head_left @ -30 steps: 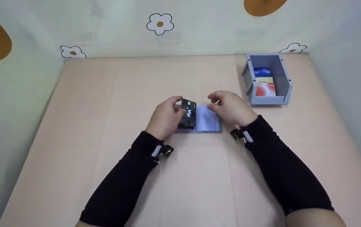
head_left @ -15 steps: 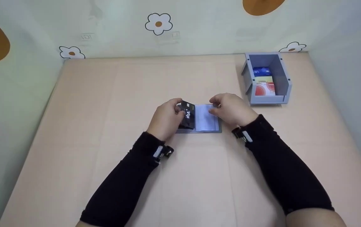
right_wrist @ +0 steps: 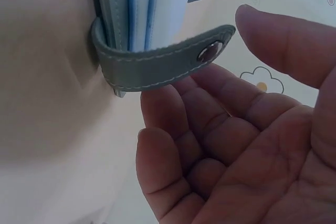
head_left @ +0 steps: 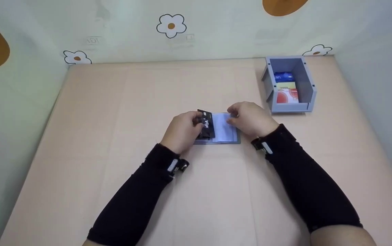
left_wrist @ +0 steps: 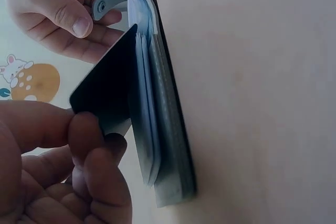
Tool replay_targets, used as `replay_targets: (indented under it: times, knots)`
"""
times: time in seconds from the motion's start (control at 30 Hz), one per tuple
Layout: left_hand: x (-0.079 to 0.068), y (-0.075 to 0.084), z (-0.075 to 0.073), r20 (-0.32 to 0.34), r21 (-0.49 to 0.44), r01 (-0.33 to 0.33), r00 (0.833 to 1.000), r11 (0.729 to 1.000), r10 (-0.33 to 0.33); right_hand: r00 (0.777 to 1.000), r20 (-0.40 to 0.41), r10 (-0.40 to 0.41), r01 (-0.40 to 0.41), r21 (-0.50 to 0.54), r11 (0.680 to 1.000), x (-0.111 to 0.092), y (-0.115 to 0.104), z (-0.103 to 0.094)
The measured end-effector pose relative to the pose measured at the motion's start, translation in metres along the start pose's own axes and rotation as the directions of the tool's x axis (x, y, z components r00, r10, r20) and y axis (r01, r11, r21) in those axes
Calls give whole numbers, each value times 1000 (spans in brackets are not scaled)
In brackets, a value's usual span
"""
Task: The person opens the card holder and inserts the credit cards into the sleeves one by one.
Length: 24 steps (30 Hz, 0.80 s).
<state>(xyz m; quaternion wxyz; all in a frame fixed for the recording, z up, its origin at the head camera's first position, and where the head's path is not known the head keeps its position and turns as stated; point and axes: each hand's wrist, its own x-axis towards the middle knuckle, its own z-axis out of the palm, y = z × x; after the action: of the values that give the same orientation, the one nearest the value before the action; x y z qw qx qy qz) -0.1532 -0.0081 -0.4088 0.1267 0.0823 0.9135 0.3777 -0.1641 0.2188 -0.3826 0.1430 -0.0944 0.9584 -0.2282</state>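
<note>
My left hand (head_left: 181, 132) pinches a black bank card (head_left: 208, 127) marked "Vip" between thumb and fingers. The card leans up from the left half of an open card holder (head_left: 225, 127), one edge against its clear sleeves in the left wrist view. On the right side of the holder, my right hand (head_left: 253, 118) has its fingers loosely bent beside the grey closing strap (right_wrist: 152, 69). That strap curves up with a metal snap (right_wrist: 210, 51); in the right wrist view the thumb stays apart from it and the fingers pass behind it.
A grey open-front bin (head_left: 291, 108) stands at the back right, holding a blue card (head_left: 284, 77) and a card with red fruit pictures (head_left: 287, 96). Pale walls with printed flowers (head_left: 171, 26) border the table (head_left: 131, 92) at the back and sides.
My left hand has moved slightly down and right, and the card's lower end has swung a little to the right. The right hand shifted a touch, then stayed beside the strap.
</note>
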Motion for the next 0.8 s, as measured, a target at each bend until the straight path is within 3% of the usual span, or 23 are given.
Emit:
replay_targets:
  times: [0.8]
  knots:
    - [-3, 1, 0, 91, 107, -54, 995, 993, 44, 1000, -18, 1, -2, -28, 1000, 1, 1, 3]
